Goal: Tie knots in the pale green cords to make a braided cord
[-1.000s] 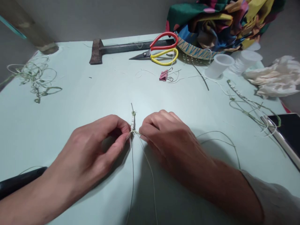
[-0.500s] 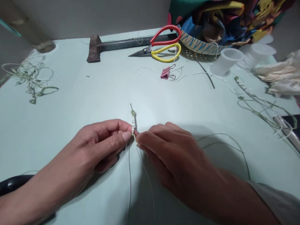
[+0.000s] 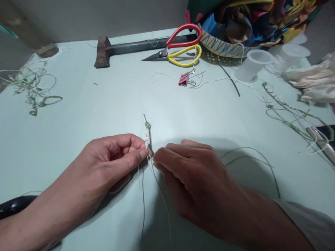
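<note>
Between thumb and forefinger, my left hand (image 3: pixel 112 160) pinches the lower end of a small knotted cord piece (image 3: pixel 147 134), white along its length with a green knot near the top. A thin dark pin-like tip sticks out above that knot. Close on the right, my right hand (image 3: pixel 185 170) is closed, its thumb and forefinger pinching a green cord (image 3: pixel 151 157) that comes from the bottom of the knotwork. Thin pale cords (image 3: pixel 161 195) hang down from between the hands toward the near edge. The right hand's other fingers are curled, partly hidden.
Scissors (image 3: pixel 163 54) with red and yellow handles lie over a hammer (image 3: pixel 103 52) at the back. Nearby are a pink binder clip (image 3: pixel 184 79), a fabric-filled basket (image 3: pixel 222 48) and plastic spools (image 3: pixel 253 64). Tangled cords (image 3: pixel 36 83) lie left, another knotted strand (image 3: pixel 277 99) right.
My left thumb has shifted slightly over the lower end of the knotwork. The green cord, earlier hanging down, now runs sideways to my right fingers. The view has shifted a little.
</note>
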{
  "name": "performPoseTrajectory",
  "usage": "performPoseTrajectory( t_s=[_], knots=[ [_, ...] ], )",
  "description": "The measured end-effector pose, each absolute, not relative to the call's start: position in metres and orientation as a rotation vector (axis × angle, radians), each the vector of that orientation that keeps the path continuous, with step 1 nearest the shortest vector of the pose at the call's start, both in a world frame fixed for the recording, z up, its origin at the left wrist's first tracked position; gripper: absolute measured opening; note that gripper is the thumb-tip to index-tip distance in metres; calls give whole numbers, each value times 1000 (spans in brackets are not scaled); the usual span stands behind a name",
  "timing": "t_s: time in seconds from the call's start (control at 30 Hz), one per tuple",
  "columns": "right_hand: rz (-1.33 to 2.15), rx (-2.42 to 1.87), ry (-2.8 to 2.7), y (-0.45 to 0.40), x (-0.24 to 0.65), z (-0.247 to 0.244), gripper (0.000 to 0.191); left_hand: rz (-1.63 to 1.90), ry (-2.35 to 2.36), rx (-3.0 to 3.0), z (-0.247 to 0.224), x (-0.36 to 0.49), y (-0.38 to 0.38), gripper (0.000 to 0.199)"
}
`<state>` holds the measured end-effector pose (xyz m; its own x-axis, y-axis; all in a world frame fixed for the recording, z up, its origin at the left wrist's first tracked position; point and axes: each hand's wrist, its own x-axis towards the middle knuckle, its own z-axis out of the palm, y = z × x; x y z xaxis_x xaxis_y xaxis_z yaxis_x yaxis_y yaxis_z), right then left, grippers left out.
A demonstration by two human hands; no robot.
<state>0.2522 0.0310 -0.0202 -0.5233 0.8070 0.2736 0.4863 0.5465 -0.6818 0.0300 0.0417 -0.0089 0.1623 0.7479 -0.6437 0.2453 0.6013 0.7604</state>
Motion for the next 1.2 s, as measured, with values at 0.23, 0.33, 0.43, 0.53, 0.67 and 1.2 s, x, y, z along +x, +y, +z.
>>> performPoseTrajectory(
  t_s=[0.23, 0.33, 0.43, 0.53, 0.67, 1.2],
  knots=[
    [756, -1102, -2186, 34, 254, -18, 34, 446, 1444, 937, -9, 28, 39, 45],
    [707, -1090, -2222, 35, 254, -18, 34, 455, 1459, 960, -10, 28, 36, 48],
    [681, -1091, -2238, 35, 255, -18, 32, 469, 1458, 963, -10, 27, 35, 50],
    [648, -1120, -2255, 35, 256, -19, 32, 474, 1442, 955, -8, 28, 38, 49],
    [475, -1225, -2295, 37, 259, -17, 28, 472, 1437, 968, -5, 32, 43, 44],
    [424, -1087, -2309, 38, 253, -23, 34, 474, 1418, 994, -8, 31, 40, 45]
  ],
)
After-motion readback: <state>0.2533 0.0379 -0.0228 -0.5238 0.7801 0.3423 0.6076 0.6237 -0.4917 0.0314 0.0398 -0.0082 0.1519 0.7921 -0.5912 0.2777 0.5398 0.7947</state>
